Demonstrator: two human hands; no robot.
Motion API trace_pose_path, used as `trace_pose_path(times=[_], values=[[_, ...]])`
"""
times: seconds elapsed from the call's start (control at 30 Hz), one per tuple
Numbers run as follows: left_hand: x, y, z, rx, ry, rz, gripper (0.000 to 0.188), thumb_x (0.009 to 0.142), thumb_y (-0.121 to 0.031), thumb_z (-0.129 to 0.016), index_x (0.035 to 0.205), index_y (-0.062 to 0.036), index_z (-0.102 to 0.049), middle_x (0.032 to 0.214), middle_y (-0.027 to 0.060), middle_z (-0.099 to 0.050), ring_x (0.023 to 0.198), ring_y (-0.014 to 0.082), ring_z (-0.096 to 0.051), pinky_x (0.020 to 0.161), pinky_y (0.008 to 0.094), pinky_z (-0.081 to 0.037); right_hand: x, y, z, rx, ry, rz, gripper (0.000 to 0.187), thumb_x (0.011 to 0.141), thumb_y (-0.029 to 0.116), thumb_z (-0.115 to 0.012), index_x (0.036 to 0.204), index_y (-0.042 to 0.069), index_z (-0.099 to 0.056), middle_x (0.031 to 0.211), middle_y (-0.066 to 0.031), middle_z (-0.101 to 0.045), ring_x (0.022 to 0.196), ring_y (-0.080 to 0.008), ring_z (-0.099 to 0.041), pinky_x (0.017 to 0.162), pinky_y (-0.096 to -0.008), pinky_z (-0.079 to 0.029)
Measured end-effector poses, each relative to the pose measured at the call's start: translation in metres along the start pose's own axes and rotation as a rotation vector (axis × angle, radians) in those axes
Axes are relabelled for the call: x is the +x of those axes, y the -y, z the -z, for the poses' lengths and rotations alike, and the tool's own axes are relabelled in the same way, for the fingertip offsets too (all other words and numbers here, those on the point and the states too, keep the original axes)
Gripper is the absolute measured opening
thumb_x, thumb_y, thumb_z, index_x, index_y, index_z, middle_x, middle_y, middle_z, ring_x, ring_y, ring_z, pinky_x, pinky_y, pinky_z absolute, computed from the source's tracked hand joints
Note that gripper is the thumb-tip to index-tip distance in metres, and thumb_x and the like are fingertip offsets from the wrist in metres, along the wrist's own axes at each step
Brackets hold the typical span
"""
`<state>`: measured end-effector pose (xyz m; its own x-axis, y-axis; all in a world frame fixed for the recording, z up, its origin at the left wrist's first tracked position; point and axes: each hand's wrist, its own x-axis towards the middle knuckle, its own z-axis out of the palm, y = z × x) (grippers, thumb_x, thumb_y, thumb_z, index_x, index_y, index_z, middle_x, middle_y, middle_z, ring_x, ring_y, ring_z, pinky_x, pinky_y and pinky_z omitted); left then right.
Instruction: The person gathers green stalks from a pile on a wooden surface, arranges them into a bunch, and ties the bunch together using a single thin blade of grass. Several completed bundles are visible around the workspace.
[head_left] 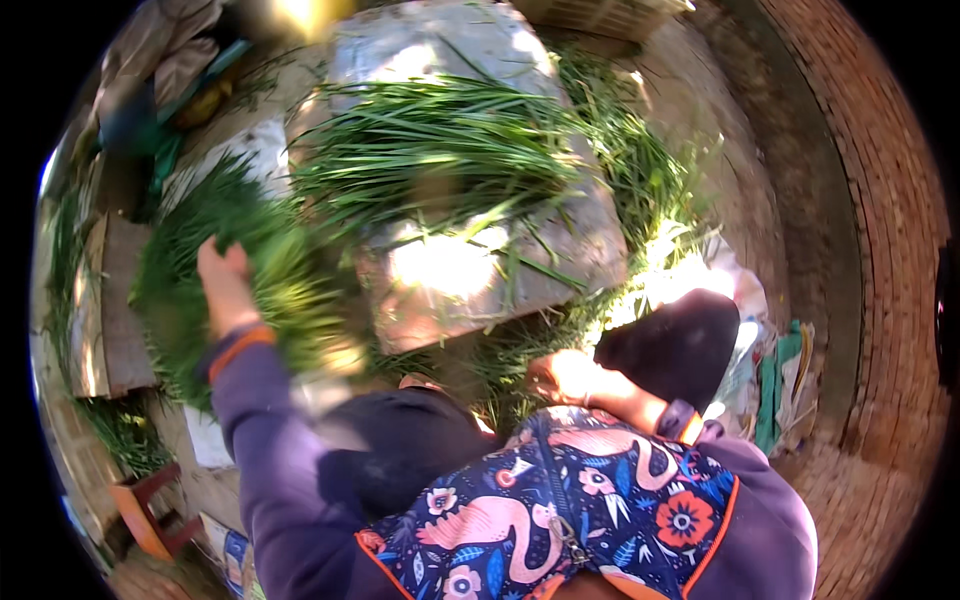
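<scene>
On my left, my left hand (228, 285) is closed on a large bunch of long, thin green leaves that look like chives (275, 245). Motion smears the bunch; its lower right end is pale, and some of my fingertips sink into the leaves. A wide layer of similar chives (440, 140) lies across a pale, worn board (500, 290) in front of me. In front of my body, close to my dark-clad right knee, my right hand (565, 378) has its fingers curled; strong light hides whether anything is in them.
Loose leaves (640, 160) heap along the board's right side. A brown box-like block (125, 305) stands left of the bunch, a small orange-brown stool (150, 520) below it. White and green bags (775, 385) lie at the right. A brick surface (900, 200) runs along the far right.
</scene>
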<state>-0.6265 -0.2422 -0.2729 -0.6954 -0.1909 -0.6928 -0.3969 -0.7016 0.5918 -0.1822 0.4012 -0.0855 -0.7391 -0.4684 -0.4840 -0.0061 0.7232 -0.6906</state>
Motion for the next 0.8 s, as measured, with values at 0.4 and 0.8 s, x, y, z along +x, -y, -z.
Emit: trace_pose_path(times=[0.4, 0.8], values=[[-0.279, -0.028, -0.050, -0.212, 0.519, -0.406, 0.029, 0.096, -0.015, -0.042, 0.115, 0.0026, -0.055, 0.102, 0.0140, -0.066, 0.091, 0.0254, -0.064, 0.080, 0.0392, -0.050, -0.007, -0.039, 0.181, -0.267, -0.991, -0.135, 0.022, 0.080, 0.018, -0.062, 0.100, 0.011, -0.064, 0.092, -0.0114, -0.065, 0.088, -0.0307, -0.063, 0.076, -0.0402, -0.051], [-0.527, 0.349, -0.160, 0.230, 0.774, 0.329, 0.031, 0.090, -0.016, -0.061, 0.118, -0.0035, -0.053, 0.098, 0.0088, -0.063, 0.081, 0.0169, -0.062, 0.069, 0.0288, -0.053, 0.053, -0.060, 0.213, -0.500, -0.840, -0.025, 0.020, 0.076, 0.023, -0.069, 0.093, 0.013, -0.068, 0.093, -0.0121, -0.064, 0.093, -0.0308, -0.063, 0.079, -0.0420, -0.050]])
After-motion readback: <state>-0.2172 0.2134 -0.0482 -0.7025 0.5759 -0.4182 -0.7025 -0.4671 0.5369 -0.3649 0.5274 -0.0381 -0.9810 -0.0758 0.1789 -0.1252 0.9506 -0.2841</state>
